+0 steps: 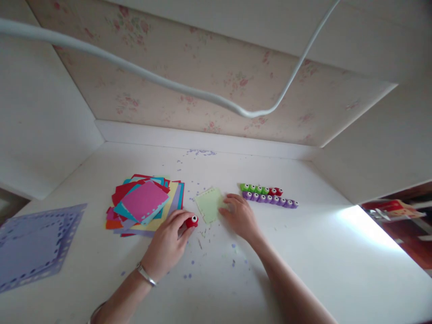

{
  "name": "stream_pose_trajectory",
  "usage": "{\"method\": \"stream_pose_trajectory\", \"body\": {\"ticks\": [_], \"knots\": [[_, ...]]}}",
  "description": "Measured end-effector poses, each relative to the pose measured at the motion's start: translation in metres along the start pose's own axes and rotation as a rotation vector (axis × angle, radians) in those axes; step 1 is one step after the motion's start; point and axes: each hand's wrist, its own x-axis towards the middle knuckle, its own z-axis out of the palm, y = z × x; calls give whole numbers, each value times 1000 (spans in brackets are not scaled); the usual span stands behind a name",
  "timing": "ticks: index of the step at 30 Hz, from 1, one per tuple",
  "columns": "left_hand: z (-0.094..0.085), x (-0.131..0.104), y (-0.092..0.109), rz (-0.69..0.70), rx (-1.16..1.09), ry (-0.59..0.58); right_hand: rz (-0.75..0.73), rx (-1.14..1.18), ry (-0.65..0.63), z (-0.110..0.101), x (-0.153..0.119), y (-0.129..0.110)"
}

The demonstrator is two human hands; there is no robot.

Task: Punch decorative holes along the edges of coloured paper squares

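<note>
"What is the left hand [166,247] doing?"

"Its grip is closed tight on a little red punch [192,222], thumb on one side and fingers on the other. The big eye shows."

"And the right hand [240,217]?"

"Its fingertips are on the edge of the green paper [208,206], on the four o'clock side. I can't tell if that grip pinches the paper or just presses it."

"Where's the punch, then?"

"Make the green paper the middle of a clock. The punch is just beside it, between seven and eight."

"How would you do this bit well?"

"I'd hold the paper still and flat, line its edge up straight with the slot, and squeeze evenly. Thin paper could bend or rip if it got tugged. I'd leave a little space between holes, too."

"What's farther out?"

"A pile of bright paper [146,200] at nine. Two rows of eyed punches between two and three: a green and red row [259,189] and a purple row [269,199]. Purple dots [201,153] lie at twelve on the white counter [324,265]. Far off, between eight and nine, are purple sheets [30,247] with holey edges."

"Any words to read?"

"None that I can read. A red thing [388,208] far out at three is too blurry."
</note>
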Motion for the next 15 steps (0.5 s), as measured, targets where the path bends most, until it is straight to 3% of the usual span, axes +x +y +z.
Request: {"method": "stream_pose_trajectory", "body": {"ticks": [4,11,15], "knots": [[3,-3,-1,-59,-146,-39,42,226,47,-2,-8,1],[8,-6,-2,-120,-212,-97,337,827,82,-10,-26,-5],[9,-4,-1,-153,-267,-130,443,939,64,-11,-29,-12]]}}
